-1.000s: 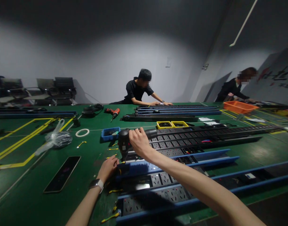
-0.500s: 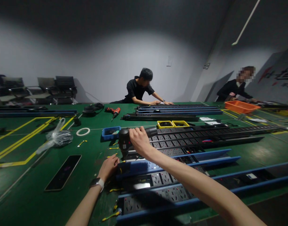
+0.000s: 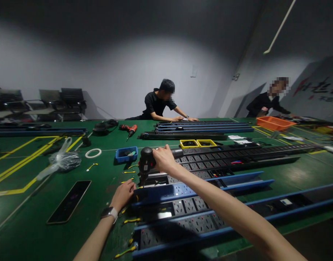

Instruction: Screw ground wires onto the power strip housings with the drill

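Note:
My right hand [image 3: 164, 158] is wrapped round a black power screwdriver [image 3: 146, 163], whose tip points down at the left end of a black socket strip. My left hand [image 3: 124, 194], with a watch on the wrist, has its fingers closed at the end of the blue-edged strip [image 3: 158, 194] just below the tool. What its fingertips hold is too small to make out. Nearer me lies another blue-edged socket strip [image 3: 155, 235]. Short yellow-green wires [image 3: 132, 220] stick out at the strip ends.
A phone [image 3: 69, 202], a plastic bag [image 3: 64, 159], a white ring [image 3: 93, 153] and a blue bin [image 3: 126, 154] lie left. Farther back are a red drill [image 3: 129, 129], yellow bins [image 3: 189, 144] and an orange tray [image 3: 275, 123]. Two people work across the table.
The whole view has shifted slightly. The screwdriver in my right hand has moved a little right relative to the blue bin, uncovering more of it. My left hand stays at the strip end.

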The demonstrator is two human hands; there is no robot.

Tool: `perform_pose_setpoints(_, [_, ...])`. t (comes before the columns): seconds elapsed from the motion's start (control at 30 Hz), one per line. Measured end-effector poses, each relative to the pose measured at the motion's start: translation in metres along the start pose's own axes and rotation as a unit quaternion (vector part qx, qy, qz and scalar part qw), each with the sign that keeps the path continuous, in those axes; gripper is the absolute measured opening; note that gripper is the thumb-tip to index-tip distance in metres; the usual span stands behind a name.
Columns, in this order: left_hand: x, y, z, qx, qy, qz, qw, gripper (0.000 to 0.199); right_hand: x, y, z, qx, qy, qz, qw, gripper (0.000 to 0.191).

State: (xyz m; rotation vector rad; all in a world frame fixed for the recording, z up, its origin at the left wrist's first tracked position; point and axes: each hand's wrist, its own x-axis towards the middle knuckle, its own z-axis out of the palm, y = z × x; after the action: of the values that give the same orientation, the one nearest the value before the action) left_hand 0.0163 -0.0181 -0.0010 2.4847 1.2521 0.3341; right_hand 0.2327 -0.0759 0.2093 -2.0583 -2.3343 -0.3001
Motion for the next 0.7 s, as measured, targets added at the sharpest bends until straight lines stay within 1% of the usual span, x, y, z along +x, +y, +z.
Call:
perform_pose_setpoints(0.07, [0.0, -0.002, 0.002, 0.001, 0.004, 0.002, 1.0, 0.028, 0.001, 0.0, -0.001, 0.001, -0.003, -0.005, 1.0, 0.023])
perform_pose_setpoints(0.17, [0.0, -0.002, 0.003, 0.004, 0.01, 0.002, 1.0, 0.028, 0.001, 0.0, 0.002, -0.007, 0.001, -0.032, 0.999, 0.027])
perform_pose_setpoints(0.23, [0.0, -0.001, 0.002, 0.002, 0.01, 0.002, 1.0, 0.028, 0.0, -0.002, 0.007, -0.029, 0.016, -0.044, 0.998, 0.033])
perform_pose_setpoints(0.3, [-0.002, 0.001, 0.0, -0.002, 0.01, 0.002, 1.0, 0.028, -0.001, -0.003, 0.013, -0.055, 0.04, -0.038, 0.997, 0.036])
perform_pose_setpoints(0.43, [-0.002, 0.004, -0.003, 0.003, 0.01, -0.001, 1.0, 0.033, -0.002, -0.003, 0.022, -0.056, 0.083, -0.007, 0.995, 0.026])
perform_pose_setpoints(0.57, [0.0, 0.002, 0.0, 0.002, 0.011, 0.003, 1.0, 0.032, -0.006, -0.006, 0.023, -0.045, 0.107, -0.027, 0.993, 0.022])
perform_pose_setpoints(0.7, [0.001, -0.001, 0.002, -0.006, 0.015, 0.002, 1.0, 0.03, -0.013, -0.024, 0.019, -0.067, 0.15, -0.045, 0.985, 0.017])
